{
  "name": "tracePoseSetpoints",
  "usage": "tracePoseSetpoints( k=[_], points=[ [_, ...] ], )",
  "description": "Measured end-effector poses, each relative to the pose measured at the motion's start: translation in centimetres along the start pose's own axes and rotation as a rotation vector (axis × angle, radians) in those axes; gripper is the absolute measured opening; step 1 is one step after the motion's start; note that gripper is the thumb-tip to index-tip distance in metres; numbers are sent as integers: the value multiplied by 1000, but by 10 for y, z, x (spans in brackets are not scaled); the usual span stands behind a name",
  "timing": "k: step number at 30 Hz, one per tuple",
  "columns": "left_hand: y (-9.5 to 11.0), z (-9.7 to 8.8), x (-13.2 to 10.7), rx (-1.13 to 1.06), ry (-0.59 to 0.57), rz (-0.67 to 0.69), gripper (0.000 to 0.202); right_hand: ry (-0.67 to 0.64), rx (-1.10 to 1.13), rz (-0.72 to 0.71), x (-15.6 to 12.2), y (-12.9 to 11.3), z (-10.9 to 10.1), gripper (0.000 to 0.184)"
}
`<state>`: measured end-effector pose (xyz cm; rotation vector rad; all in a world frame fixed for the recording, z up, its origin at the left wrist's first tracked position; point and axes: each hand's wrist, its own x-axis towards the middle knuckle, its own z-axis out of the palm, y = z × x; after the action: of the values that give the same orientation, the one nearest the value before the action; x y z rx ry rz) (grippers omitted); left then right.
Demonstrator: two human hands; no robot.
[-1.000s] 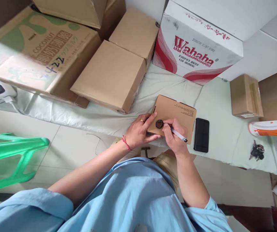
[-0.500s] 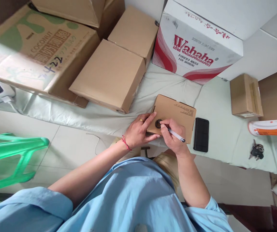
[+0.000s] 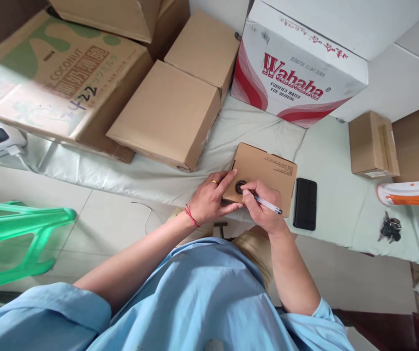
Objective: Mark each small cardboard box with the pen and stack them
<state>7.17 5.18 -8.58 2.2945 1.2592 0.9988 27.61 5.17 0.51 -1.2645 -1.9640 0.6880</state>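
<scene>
A small flat cardboard box (image 3: 268, 168) with printed small text lies near the front edge of the cloth-covered surface. My left hand (image 3: 214, 197), with a ring and a red cord bracelet, grips its near left corner, the index finger along the top and the thumb at the near side. In my right hand (image 3: 262, 204) is a pen (image 3: 268, 203) with a clear barrel and dark end, pinched between thumb and fingers. Its tip, hidden by the fingers, is at a round black ring (image 3: 240, 186) on the box top. A black phone (image 3: 305, 204) lies just right of the box.
Larger cardboard boxes (image 3: 169, 112) stand at the back left, and a Wahaba-style white and red water carton (image 3: 289, 73) at the back. Rightward are a small box (image 3: 372, 146), an orange-white cylinder (image 3: 410, 192) and keys (image 3: 391, 228). A green stool (image 3: 22, 243) stands on the floor.
The black ring looks slightly darker inside, and the pen has shifted very little at it. My left hand keeps its place on the box. The whole view has shifted slightly.
</scene>
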Motion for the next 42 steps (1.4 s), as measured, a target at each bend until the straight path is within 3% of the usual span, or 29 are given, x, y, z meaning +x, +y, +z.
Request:
tracePoseSetpoints(
  k=[19, 29, 36, 42],
  points=[
    [-1, -1, -1, -15, -23, -25, 98, -51, 16, 24, 0, 0, -3, 19],
    [0, 0, 0, 14, 38, 32, 99, -1, 39, -11, 1, -2, -2, 19],
    [0, -1, 0, 15, -5, -6, 97, 21, 57, 1, -1, 0, -2, 18],
    [-1, 0, 0, 13, 20, 17, 97, 132, 13, -38, -3, -1, 0, 18]
  ],
)
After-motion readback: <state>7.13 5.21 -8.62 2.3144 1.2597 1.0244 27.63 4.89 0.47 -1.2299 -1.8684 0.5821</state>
